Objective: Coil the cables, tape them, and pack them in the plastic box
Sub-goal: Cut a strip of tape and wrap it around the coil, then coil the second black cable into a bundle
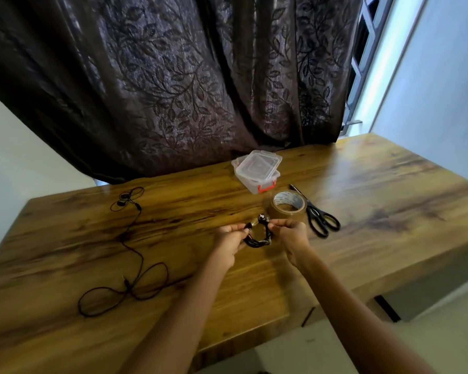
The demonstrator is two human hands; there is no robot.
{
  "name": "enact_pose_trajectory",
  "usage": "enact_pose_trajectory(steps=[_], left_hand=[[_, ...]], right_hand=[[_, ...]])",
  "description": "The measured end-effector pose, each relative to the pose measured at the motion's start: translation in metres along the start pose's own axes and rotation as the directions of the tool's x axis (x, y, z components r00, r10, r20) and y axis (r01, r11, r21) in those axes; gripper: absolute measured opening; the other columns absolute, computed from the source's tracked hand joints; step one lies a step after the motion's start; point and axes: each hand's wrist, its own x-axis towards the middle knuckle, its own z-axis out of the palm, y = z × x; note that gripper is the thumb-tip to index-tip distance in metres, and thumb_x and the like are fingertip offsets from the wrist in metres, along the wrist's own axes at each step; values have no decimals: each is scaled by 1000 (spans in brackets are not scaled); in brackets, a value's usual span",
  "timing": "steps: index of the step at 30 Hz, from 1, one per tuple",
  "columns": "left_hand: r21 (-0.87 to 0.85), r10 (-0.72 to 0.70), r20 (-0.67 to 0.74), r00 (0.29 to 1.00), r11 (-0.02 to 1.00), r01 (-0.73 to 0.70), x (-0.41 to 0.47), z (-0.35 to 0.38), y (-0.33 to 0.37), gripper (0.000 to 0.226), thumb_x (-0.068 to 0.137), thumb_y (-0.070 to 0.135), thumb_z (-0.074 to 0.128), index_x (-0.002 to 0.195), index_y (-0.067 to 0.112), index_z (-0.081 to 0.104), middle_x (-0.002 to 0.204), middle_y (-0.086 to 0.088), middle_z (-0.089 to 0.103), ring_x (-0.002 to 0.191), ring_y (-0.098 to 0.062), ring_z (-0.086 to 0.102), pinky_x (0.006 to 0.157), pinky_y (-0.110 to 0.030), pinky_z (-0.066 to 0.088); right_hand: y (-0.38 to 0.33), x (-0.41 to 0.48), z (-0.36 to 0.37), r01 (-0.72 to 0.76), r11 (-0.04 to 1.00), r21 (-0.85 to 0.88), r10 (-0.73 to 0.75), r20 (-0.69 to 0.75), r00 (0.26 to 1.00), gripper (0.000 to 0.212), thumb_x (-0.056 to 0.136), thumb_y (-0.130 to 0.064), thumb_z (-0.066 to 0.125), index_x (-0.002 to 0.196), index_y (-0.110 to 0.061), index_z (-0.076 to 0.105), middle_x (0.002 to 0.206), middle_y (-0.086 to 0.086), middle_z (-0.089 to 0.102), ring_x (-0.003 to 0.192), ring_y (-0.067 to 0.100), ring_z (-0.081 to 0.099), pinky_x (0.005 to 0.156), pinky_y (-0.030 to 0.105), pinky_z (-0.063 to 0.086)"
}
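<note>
On the wooden table (362, 184) the second cable (131, 255) lies loose at my left, not yet coiled. The plastic box (250, 184) stands at the far side, its lid (260, 164) on top. The tape roll (288, 205) is just beyond my right hand (292, 238). My left hand (229, 244) and the right one both pinch the small coiled cable (257, 238) over the table; I judge that I am pressing its tape. Next, I must lift the lid and put the coil in.

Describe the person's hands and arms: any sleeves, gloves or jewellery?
Both the left hand and the right hand are bare, with no gloves. No sleeve shows anywhere up to the frame's lower edge. No watch or bracelet is visible at either wrist. Whether there are rings is too small to tell.
</note>
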Motion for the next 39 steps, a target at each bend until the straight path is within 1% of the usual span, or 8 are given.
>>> enact_pose_trajectory(steps=[2,6,10,16,26,29,34,39], left_hand=[[61,10,-35,999,998,-8,8,4,-11,25,84,-7,58,108,-1,60,114,-18,63,103,-26,61,81,-29,51],[173,72,-84,994,983,-57,17,9,-21,25,82,-4,62,107,1,64,108,-15,67,87,-17,60,65,-17,48],[271,137,-145,980,958,-94,24,9,-26,25,82,-1,64,107,2,65,108,-14,67,93,-20,63,80,-25,50],[401,213,-196,957,908,-120,28,6,-35,26,82,4,65,108,3,66,109,-12,68,98,-21,65,84,-27,52],[485,296,-181,938,857,-177,19,-15,-35,23,88,13,60,109,7,67,113,-8,68,104,-18,62,81,-20,44],[498,329,-169,929,842,-207,12,-33,-32,22,90,16,57,108,8,67,113,-7,67,103,-17,62,80,-21,45],[507,410,-184,893,818,-271,-4,-69,-29,21,92,19,55,107,10,67,110,-3,67,90,-6,56,72,-17,41],[525,517,-222,827,778,-345,-21,-107,-27,19,92,20,55,103,12,68,100,0,68,80,-3,56,60,-10,40]], right_hand=[[6,4,-4,-40,998,-42,38,-44,998,16,83,4,60,75,-10,62,87,14,67,85,26,64,85,41,52],[18,13,-6,-67,991,-115,57,-88,994,15,83,3,61,77,-11,65,94,14,68,90,26,65,85,41,55],[30,20,-5,-62,980,-191,47,-82,995,19,83,4,60,89,-10,70,98,13,70,90,26,67,79,38,56],[34,17,-1,-18,956,-294,-11,-96,995,21,86,-3,61,105,-9,68,98,2,65,85,12,61,54,11,42],[35,15,4,27,951,-308,-57,-88,995,20,86,-14,64,105,-12,67,95,2,68,83,14,62,68,22,50],[30,8,11,62,941,-331,-111,-131,985,21,87,-11,62,108,-14,62,101,1,62,82,9,58,62,17,46],[25,-16,38,274,767,-581,-383,-71,921,17,87,-14,60,104,-11,62,112,7,55,106,22,49,93,38,45],[23,-43,72,516,575,-635,-530,192,826,17,87,-8,56,102,-10,64,110,7,57,109,24,44,92,33,37]])
